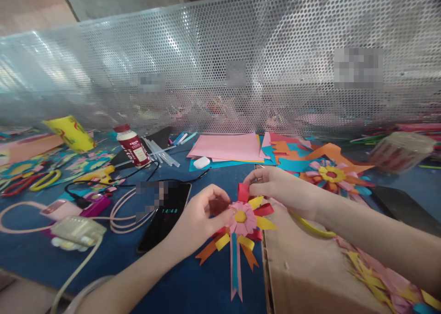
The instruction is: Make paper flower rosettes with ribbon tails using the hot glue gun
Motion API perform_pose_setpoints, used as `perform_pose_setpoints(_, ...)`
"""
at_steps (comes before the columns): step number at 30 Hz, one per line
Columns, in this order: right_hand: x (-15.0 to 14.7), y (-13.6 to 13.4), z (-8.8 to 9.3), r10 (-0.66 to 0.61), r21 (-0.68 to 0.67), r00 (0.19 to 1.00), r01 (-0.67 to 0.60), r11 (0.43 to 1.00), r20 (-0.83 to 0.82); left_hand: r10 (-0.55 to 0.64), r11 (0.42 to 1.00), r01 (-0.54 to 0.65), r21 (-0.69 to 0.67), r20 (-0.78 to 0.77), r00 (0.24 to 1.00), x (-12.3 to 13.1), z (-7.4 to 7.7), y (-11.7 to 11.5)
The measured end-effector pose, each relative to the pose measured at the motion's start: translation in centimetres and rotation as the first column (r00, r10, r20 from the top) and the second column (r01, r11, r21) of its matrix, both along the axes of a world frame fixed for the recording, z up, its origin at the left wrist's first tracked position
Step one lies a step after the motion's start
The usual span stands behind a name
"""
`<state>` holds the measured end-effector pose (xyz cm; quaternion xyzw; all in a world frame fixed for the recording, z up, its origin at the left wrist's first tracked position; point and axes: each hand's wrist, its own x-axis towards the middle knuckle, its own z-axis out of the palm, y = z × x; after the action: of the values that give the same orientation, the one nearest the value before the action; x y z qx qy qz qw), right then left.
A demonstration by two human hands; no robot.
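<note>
As far as I can tell, flower [243,218]: mostly built, held between the two hands over the blue desk [213,286], right by the box [292,277]. Resting or lifted, no idea.
Centre: done by the look of it, yellow middle [240,216] set on pink petals [250,225].
Red loops [243,192]: one up top, one out to the right, more red peeking out lower down.
Yellow bits: two points [266,223] on the right, two short loops [245,243] underneath.
Tails: orange tails [250,258] splayed either side, blue-on-pink tail [234,268] straight down the middle. Nothing obviously missing down there.
Left hand [203,213]: pinching the flower's left edge, thumb on the petals.
Right hand [277,187]: fingers bent at the top red loop; can't tell if it's actually gripping.
Upper left side: blocked by fingers, so can't say if it's filled in. If anything's left, I'd guess it's around the upper rim.
Other flower [331,174]: lying off to the right, fuller petal ring, looks further along imo.
Glue gun [95,175]: yellow, far left, in neither hand.
</note>
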<state>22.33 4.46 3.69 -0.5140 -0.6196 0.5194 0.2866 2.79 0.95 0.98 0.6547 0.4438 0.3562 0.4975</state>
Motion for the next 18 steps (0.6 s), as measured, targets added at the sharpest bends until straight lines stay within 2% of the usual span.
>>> perform_pose_setpoints(18,-0.23,0.20,-0.20,-0.020,0.010,1.000,0.020,1.000,0.017,0.030,0.999,-0.030,-0.013,-0.001,1.000,0.05,0.03,-0.04)
